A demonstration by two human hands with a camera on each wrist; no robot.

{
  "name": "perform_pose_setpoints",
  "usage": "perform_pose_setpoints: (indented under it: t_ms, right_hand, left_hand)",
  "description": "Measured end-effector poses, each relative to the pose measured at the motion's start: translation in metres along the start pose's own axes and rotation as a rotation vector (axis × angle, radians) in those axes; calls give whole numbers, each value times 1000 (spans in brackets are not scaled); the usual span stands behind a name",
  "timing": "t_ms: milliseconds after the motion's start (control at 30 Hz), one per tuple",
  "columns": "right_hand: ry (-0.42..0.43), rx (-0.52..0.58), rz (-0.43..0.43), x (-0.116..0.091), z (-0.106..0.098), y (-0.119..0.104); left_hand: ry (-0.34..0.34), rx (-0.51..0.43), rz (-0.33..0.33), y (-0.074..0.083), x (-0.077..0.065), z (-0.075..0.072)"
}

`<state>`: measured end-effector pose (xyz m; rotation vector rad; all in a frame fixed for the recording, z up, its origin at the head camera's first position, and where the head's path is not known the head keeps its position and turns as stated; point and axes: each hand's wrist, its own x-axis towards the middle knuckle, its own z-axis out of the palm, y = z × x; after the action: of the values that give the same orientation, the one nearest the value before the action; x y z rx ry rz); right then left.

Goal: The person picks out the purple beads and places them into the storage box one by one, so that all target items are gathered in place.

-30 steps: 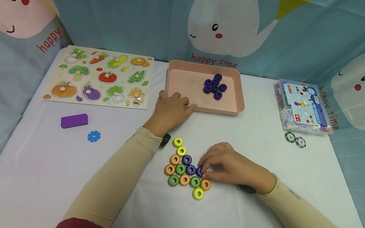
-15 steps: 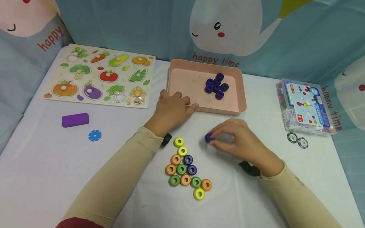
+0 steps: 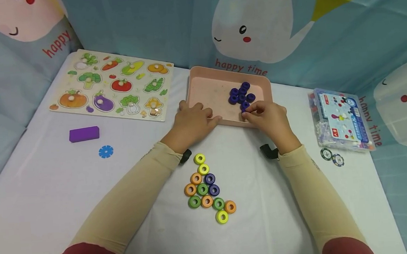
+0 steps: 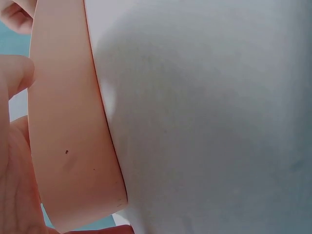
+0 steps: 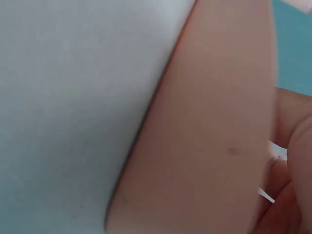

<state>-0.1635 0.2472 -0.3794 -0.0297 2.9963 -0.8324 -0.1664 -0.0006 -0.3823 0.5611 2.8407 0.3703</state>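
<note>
My right hand (image 3: 267, 119) pinches a dark purple ring-shaped bead (image 3: 243, 110) between thumb and fingers, low over the front right of the shallow pink tray (image 3: 208, 91). Right beyond it in the tray, several matching purple beads (image 3: 241, 97) lie in a cluster. My left hand (image 3: 193, 123) rests over the tray's front left corner, fingers spread across the rim. In both wrist views the tray's outer wall (image 4: 73, 122) covers much of the hand. Nearer me, yellow, orange, green and purple ring beads (image 3: 202, 189) lie flat in a group on the white cloth.
A vegetable peg puzzle board (image 3: 117, 85) lies at the back left. In front of it are a purple block (image 3: 84, 134) and a blue notched disc (image 3: 106, 151). At right sit a clear plastic box (image 3: 343, 118) with a printed label and two round chips (image 3: 332, 157).
My right hand has lifted a purple bead from the right side of the bead group and carried it up to the tray. The left hand has stayed at the tray corner.
</note>
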Motion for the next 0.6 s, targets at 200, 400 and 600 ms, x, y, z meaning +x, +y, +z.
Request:
perform_pose_setpoints:
  t_ms: [200, 400, 600]
  right_hand:
    - [11, -52, 20, 10, 4, 2]
    - [5, -93, 11, 3, -1, -2]
    - [-70, 55, -297, -39, -2, -21]
  left_hand:
    - [-2, 1, 3, 1, 0, 0]
    - [-5, 3, 1, 2, 0, 0]
    - [-8, 15, 3, 1, 0, -1]
